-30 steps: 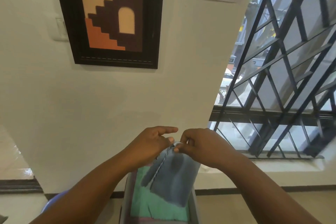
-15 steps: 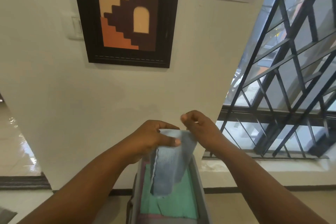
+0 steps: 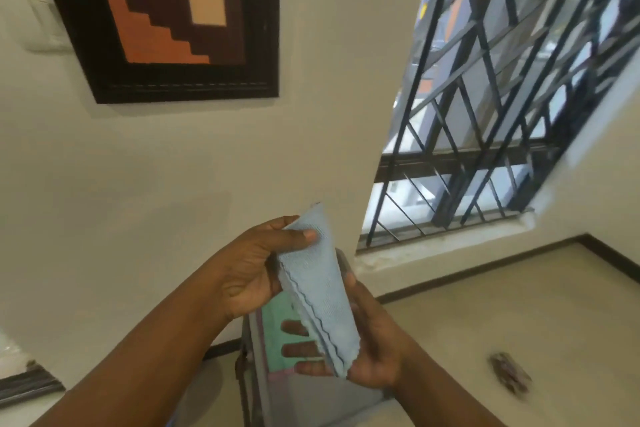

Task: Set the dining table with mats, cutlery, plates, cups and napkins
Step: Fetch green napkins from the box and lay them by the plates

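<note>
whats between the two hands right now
In the head view, the folded light blue napkin lies between them: the left hand pinches its upper end, and the right hand cups its lower end from beneath.

Folded lt-blue napkin (image 3: 320,291), upright, mid-air

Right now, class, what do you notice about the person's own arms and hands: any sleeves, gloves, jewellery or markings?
Both forearms are bare up to the picture's edge, with no sleeves showing. The left hand and right hand wear no gloves, and no rings, watch or bracelets show.

napkin (image 3: 320,291) betw. hands – above bin (image 3: 329,399), window grille (image 3: 502,97) right
</note>
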